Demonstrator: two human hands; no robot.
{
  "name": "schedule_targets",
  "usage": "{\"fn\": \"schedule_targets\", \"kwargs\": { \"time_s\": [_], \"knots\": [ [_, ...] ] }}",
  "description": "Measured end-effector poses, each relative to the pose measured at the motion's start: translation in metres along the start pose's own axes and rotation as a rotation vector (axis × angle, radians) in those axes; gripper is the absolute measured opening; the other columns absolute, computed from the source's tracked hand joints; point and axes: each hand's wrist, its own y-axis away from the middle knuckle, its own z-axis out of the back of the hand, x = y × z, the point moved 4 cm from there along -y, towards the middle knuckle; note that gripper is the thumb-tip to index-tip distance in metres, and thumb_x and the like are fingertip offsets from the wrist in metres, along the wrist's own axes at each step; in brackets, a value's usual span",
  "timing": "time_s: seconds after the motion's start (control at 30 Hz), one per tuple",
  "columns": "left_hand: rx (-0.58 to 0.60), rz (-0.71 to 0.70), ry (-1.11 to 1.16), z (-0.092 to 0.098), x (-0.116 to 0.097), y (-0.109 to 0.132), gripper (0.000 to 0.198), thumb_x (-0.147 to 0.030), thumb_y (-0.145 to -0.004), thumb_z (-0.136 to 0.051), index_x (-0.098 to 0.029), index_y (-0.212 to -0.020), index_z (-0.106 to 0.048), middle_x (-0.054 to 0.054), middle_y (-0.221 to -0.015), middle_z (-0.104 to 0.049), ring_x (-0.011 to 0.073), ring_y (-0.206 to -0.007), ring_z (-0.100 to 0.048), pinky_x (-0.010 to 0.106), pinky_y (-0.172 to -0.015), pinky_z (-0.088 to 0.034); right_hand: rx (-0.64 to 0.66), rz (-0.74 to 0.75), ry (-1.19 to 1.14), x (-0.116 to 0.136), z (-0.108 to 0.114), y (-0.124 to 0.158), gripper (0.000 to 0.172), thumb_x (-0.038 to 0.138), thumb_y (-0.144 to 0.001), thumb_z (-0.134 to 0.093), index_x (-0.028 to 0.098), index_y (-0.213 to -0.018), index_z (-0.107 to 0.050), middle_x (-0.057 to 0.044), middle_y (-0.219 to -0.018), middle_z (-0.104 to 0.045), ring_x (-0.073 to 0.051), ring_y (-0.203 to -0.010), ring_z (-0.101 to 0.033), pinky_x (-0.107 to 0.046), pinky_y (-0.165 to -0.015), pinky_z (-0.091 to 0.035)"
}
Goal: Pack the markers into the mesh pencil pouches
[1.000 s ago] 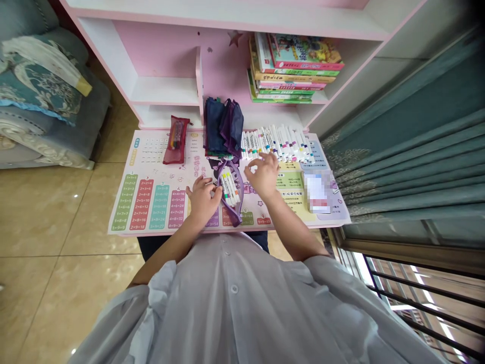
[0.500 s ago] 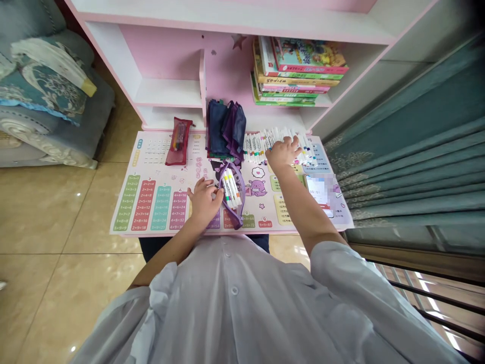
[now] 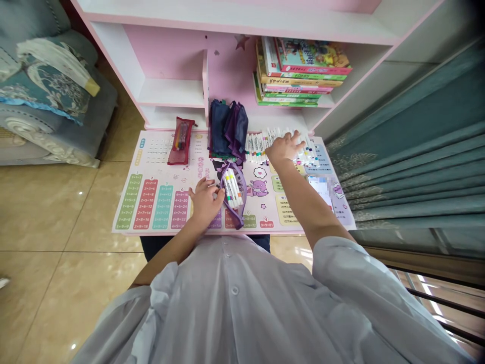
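My left hand [image 3: 206, 203] rests at the left side of an unzipped purple pencil case [image 3: 244, 187], fingers apart, thumb close to its edge. Several white markers [image 3: 233, 189] with coloured ends lie inside the case. My right hand [image 3: 285, 149] is spread over a long row of white markers [image 3: 257, 146] at the back right of the desk. Its fingers are apart, and the palm hides part of the row. Whether the fingertips touch a marker cannot be made out.
A pile of dark blue and purple mesh pouches [image 3: 227, 129] lies behind the purple case. Left of it is a red mesh pencil case [image 3: 181, 141] with pens. A phone [image 3: 320, 192] lies under my right forearm's outer side. Books [image 3: 299, 83] are stacked on the shelf.
The whole view has shifted slightly. My right hand has stayed over the marker row with its fingers a little differently spread; my left hand remains beside the purple case.
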Motion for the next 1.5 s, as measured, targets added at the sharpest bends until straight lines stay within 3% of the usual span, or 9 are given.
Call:
{"fn": "schedule_targets", "kwargs": {
  "time_s": [0.3, 0.5, 0.67, 0.8, 0.93, 1.03, 1.23, 1.37, 1.5],
  "knots": [
    [-0.005, 0.004, 0.006, 0.001, 0.0, 0.0, 0.028, -0.034, -0.091, -0.056, -0.023, -0.068, -0.065, 0.005, -0.133, -0.067, 0.0326, -0.143, -0.043, 0.073, -0.119, -0.018, 0.113, 0.043, 0.04, 0.01, 0.017, 0.003, 0.04, 0.025, -0.092, -0.058, 0.001, -0.122, -0.065, -0.03, -0.152, -0.039, -0.042, -0.15, -0.01, -0.071, -0.112, -0.016],
    [-0.006, -0.005, 0.016, 0.001, 0.001, 0.0, 0.028, -0.034, -0.092, -0.056, -0.023, -0.068, -0.064, 0.006, -0.134, -0.066, 0.0316, -0.144, -0.042, 0.073, -0.119, -0.018, 0.109, 0.042, 0.02, 0.009, 0.013, -0.003, 0.045, 0.033, -0.099, -0.049, -0.003, -0.12, -0.064, -0.033, -0.15, -0.04, -0.045, -0.15, -0.012, -0.07, -0.11, -0.02],
    [0.001, 0.001, 0.011, 0.0, 0.001, 0.0, 0.028, -0.034, -0.092, -0.056, -0.023, -0.067, -0.064, 0.006, -0.134, -0.066, 0.0315, -0.144, -0.042, 0.072, -0.119, -0.018, 0.082, 0.023, -0.037, 0.004, 0.006, -0.004, 0.042, 0.041, -0.09, -0.064, 0.006, -0.113, -0.068, -0.029, -0.146, -0.047, -0.044, -0.149, -0.019, -0.071, -0.108, -0.026],
    [-0.002, -0.007, 0.019, -0.001, 0.002, -0.001, 0.028, -0.034, -0.092, -0.057, -0.023, -0.067, -0.063, 0.006, -0.134, -0.066, 0.0312, -0.144, -0.043, 0.073, -0.119, -0.017, 0.062, -0.003, -0.096, 0.0, 0.014, 0.006, 0.04, 0.04, -0.082, -0.072, 0.01, -0.108, -0.07, -0.025, -0.141, -0.053, -0.045, -0.146, -0.026, -0.074, -0.106, -0.028],
    [-0.002, -0.007, 0.005, -0.001, 0.0, -0.001, 0.028, -0.033, -0.092, -0.057, -0.023, -0.067, -0.063, 0.005, -0.134, -0.067, 0.0314, -0.144, -0.043, 0.073, -0.119, -0.017, 0.011, -0.005, -0.199, -0.008, 0.034, 0.041, 0.031, 0.033, -0.08, -0.069, 0.012, -0.103, -0.071, -0.019, -0.138, -0.056, -0.04, -0.145, -0.029, -0.071, -0.109, -0.03],
    [-0.011, -0.014, -0.004, -0.001, 0.0, -0.001, 0.027, -0.033, -0.092, -0.057, -0.023, -0.068, -0.063, 0.005, -0.133, -0.067, 0.0308, -0.143, -0.044, 0.073, -0.119, -0.018, -0.032, 0.099, -0.38, -0.012, 0.048, 0.088, 0.012, 0.025, -0.078, -0.065, 0.015, -0.08, -0.071, -0.015, -0.135, -0.06, -0.04, -0.144, -0.035, -0.071, -0.107, -0.035],
    [-0.035, -0.025, 0.003, -0.002, 0.0, -0.002, 0.027, -0.032, -0.091, -0.059, -0.022, -0.066, -0.062, 0.005, -0.131, -0.068, 0.0317, -0.142, -0.046, 0.073, -0.118, -0.02, 0.058, 0.225, -0.619, -0.007, 0.051, 0.179, 0.008, 0.022, -0.069, -0.073, 0.02, -0.064, -0.068, -0.011, -0.142, -0.062, -0.038, -0.145, -0.041, -0.065, -0.109, -0.042],
    [-0.045, -0.032, -0.002, -0.003, -0.001, -0.001, 0.025, -0.032, -0.091, -0.06, -0.023, -0.068, -0.064, 0.004, -0.13, -0.069, 0.0316, -0.141, -0.046, 0.073, -0.118, -0.02, 0.121, 0.222, -0.668, -0.001, 0.044, 0.204, 0.011, 0.021, -0.068, -0.075, 0.021, -0.062, -0.066, -0.01, -0.142, -0.063, -0.037, -0.147, -0.039, -0.065, -0.109, -0.04],
    [-0.047, -0.024, -0.008, -0.002, -0.003, 0.0, 0.024, -0.031, -0.091, -0.06, -0.022, -0.069, -0.064, 0.005, -0.13, -0.069, 0.0315, -0.142, -0.046, 0.073, -0.118, -0.02, 0.19, 0.241, -0.632, 0.011, 0.04, 0.208, 0.013, 0.02, -0.069, -0.072, 0.021, -0.06, -0.063, -0.011, -0.145, -0.06, -0.036, -0.149, -0.036, -0.066, -0.111, -0.036]
  ]
}}
